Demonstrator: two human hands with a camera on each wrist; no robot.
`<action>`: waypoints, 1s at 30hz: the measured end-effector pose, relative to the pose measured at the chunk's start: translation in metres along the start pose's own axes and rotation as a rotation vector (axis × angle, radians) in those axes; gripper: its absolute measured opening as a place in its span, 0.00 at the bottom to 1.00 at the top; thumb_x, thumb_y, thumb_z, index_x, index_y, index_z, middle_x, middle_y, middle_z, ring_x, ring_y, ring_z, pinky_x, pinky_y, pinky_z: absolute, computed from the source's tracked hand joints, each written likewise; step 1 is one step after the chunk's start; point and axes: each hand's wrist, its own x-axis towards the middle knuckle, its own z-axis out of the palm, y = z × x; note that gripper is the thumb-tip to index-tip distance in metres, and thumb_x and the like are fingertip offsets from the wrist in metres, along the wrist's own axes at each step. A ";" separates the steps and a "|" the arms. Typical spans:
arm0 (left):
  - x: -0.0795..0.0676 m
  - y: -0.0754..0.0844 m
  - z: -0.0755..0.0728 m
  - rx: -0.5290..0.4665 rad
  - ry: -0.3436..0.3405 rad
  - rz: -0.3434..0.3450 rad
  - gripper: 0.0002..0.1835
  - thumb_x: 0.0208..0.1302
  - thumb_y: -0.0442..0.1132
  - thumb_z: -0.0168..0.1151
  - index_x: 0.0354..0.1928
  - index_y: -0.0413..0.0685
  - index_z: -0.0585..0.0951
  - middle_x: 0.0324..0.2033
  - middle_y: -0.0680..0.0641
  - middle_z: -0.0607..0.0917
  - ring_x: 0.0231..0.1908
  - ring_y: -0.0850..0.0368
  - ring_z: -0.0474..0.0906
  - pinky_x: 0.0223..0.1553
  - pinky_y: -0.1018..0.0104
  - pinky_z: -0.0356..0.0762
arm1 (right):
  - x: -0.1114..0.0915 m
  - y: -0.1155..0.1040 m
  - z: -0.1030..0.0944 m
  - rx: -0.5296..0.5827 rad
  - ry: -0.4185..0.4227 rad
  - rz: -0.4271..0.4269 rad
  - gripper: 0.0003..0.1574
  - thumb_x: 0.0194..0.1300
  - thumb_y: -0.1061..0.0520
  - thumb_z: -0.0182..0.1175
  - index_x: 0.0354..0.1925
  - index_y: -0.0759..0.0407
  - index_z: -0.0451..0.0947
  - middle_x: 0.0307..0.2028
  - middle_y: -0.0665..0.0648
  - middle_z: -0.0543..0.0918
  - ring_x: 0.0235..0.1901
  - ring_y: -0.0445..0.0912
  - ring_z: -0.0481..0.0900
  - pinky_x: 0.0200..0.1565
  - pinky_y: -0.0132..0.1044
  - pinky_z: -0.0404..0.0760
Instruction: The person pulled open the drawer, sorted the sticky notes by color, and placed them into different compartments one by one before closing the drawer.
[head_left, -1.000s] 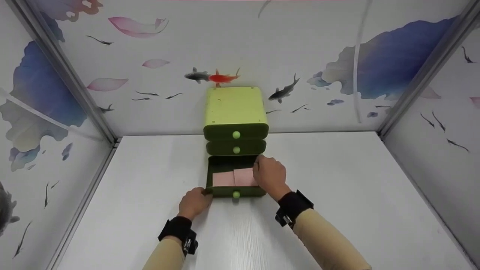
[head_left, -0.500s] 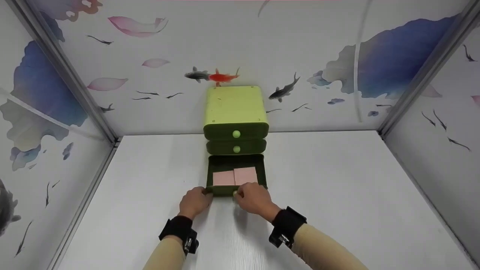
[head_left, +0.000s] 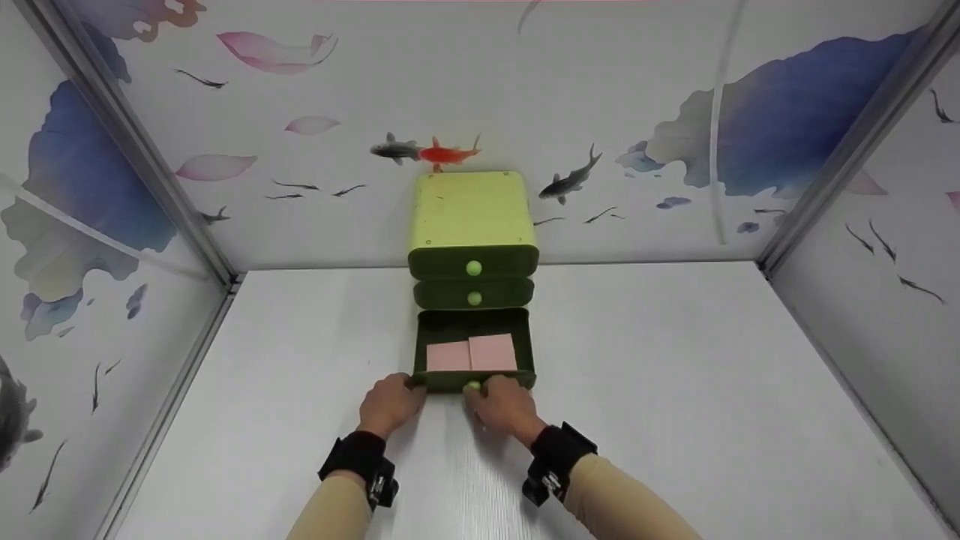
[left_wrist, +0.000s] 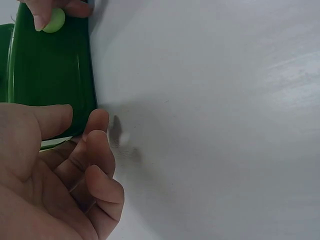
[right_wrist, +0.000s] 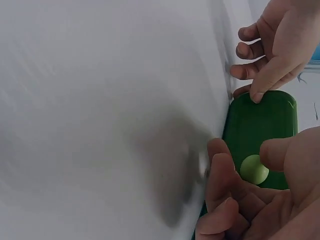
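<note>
A small light-green cabinet [head_left: 472, 210] has dark green drawers, and its bottom drawer [head_left: 435, 382] stands pulled out. Two pink paper squares [head_left: 493, 352] lie side by side in that drawer. My left hand [head_left: 390, 405] grips the left end of the drawer's front, thumb on the front face and fingers curled at the corner, as the left wrist view shows. With thumb and fingers my right hand [head_left: 506, 405] pinches the round light-green knob [right_wrist: 254, 169] at the middle of the drawer front.
Two upper drawers, each with a knob [head_left: 474, 268], are pushed in. The cabinet backs against a white wall [head_left: 637, 75] printed with fish and petals. Side walls with metal edge strips [head_left: 847, 135] flank the white table [head_left: 675, 375].
My right hand has moved from the drawer's right side, by the pink squares, down and left to the knob and taken hold of it. My left hand has stayed in place.
</note>
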 end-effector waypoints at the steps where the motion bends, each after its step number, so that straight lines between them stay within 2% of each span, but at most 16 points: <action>1: 0.000 0.000 0.000 0.002 0.001 0.001 0.21 0.65 0.45 0.54 0.51 0.36 0.81 0.45 0.36 0.86 0.43 0.40 0.83 0.43 0.48 0.78 | 0.001 0.000 0.001 0.008 0.008 0.002 0.29 0.71 0.44 0.53 0.13 0.50 0.69 0.11 0.47 0.70 0.13 0.41 0.68 0.18 0.34 0.62; 5: 0.000 0.002 -0.001 0.004 0.000 0.003 0.21 0.66 0.46 0.54 0.51 0.35 0.81 0.46 0.35 0.85 0.43 0.40 0.83 0.43 0.48 0.78 | 0.002 -0.001 0.002 0.027 0.040 0.011 0.30 0.72 0.44 0.52 0.13 0.50 0.69 0.11 0.47 0.69 0.13 0.41 0.67 0.18 0.34 0.63; 12: 0.003 0.003 -0.001 -0.015 0.004 -0.003 0.24 0.67 0.47 0.55 0.56 0.35 0.79 0.50 0.35 0.84 0.48 0.38 0.81 0.46 0.47 0.78 | 0.000 -0.005 -0.004 0.080 0.077 -0.007 0.31 0.71 0.46 0.53 0.11 0.51 0.71 0.09 0.48 0.73 0.12 0.41 0.70 0.18 0.34 0.64; 22: 0.005 0.002 0.003 -0.029 0.013 -0.006 0.24 0.68 0.47 0.54 0.56 0.35 0.78 0.51 0.35 0.84 0.47 0.38 0.82 0.45 0.48 0.78 | 0.006 -0.005 -0.003 0.095 0.067 0.023 0.29 0.71 0.45 0.53 0.15 0.55 0.77 0.11 0.47 0.75 0.13 0.41 0.69 0.18 0.33 0.64; 30: 0.012 0.007 0.000 -0.035 0.011 -0.011 0.24 0.71 0.46 0.48 0.59 0.35 0.76 0.56 0.34 0.81 0.54 0.36 0.78 0.53 0.45 0.76 | 0.018 -0.007 -0.006 0.168 0.078 0.062 0.28 0.71 0.46 0.53 0.18 0.59 0.79 0.13 0.48 0.76 0.14 0.40 0.70 0.19 0.32 0.65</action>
